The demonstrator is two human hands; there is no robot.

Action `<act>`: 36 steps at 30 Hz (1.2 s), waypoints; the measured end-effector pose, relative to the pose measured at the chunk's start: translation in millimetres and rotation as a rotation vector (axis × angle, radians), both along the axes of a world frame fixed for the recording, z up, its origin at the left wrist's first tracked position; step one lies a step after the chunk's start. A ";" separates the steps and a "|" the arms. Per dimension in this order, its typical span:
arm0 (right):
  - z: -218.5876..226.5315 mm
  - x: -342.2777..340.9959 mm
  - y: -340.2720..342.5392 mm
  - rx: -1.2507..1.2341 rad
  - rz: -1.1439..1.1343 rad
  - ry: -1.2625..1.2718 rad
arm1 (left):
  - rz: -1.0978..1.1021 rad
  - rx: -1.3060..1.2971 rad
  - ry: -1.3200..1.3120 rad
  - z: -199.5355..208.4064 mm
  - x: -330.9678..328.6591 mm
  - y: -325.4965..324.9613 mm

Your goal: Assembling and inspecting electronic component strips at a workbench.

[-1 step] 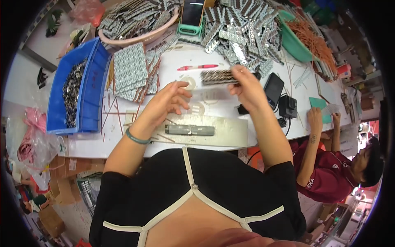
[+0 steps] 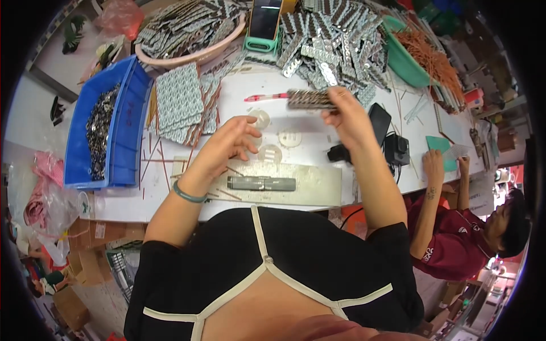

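My right hand [image 2: 350,112] is closed on one end of a dark brown strip with silver edges [image 2: 309,99], held above the white table and covering part of a red pen [image 2: 259,98]. My left hand [image 2: 233,142] holds nothing, its fingers apart and slightly curled, over the table beside round translucent discs [image 2: 269,154]. Nearer to me, a grey metal fixture [image 2: 261,183] rests on a pale flat board [image 2: 318,184]. Beyond the right hand lies a heap of similar silver and brown strips [image 2: 335,48].
On the left are a blue bin [image 2: 126,136] of small metal parts and stacked patterned sheets [image 2: 179,96]. A pink basin [image 2: 196,54] and a phone in a green stand [image 2: 261,44] stand behind. Black devices [image 2: 396,149] sit at right, near another person's hand [image 2: 433,162].
My right hand has shifted the strip slightly right and away from me, over the pen's right end. The left hand stays nearly where it was.
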State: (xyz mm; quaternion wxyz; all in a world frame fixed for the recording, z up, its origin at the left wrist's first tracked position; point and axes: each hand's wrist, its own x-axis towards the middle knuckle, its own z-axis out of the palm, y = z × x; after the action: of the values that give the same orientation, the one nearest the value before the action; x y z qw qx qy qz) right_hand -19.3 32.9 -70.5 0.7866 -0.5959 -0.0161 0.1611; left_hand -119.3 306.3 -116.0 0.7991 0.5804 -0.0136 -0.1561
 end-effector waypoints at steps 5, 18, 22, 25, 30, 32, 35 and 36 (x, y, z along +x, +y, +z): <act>5.0 102.1 -23.1 -0.073 -0.192 -0.156 | -0.026 0.473 -0.247 -26.7 6.2 -6.4; 19.9 294.7 30.8 -0.614 -0.716 -1.165 | 0.035 0.585 -0.320 -20.2 8.5 -5.2; 10.5 262.8 67.9 -1.140 -0.415 -1.414 | 0.045 0.571 -0.362 -24.8 8.7 -2.5; 13.7 235.2 84.3 -1.552 -0.132 -1.381 | 0.049 0.617 -0.492 -27.1 9.1 -1.5; 32.9 166.0 142.9 -1.096 -0.169 -1.440 | 0.027 0.677 -0.506 -22.0 3.9 -1.9; 29.2 113.9 185.5 -1.080 0.206 -1.011 | 0.026 0.694 -0.486 -22.0 3.8 -2.1; -4.5 78.1 231.9 -1.096 0.496 -0.783 | -0.005 0.710 -0.496 -26.0 5.7 -3.1; -13.7 70.5 239.4 -1.060 0.538 -0.762 | -0.008 0.707 -0.516 -26.5 6.5 -3.3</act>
State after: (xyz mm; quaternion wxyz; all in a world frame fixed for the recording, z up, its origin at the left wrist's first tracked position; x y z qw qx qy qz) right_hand 51.1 272.3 -84.2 0.2629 -0.8889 -0.3567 0.1161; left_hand -112.7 303.0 -142.5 0.5209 0.8383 -0.1608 -0.0044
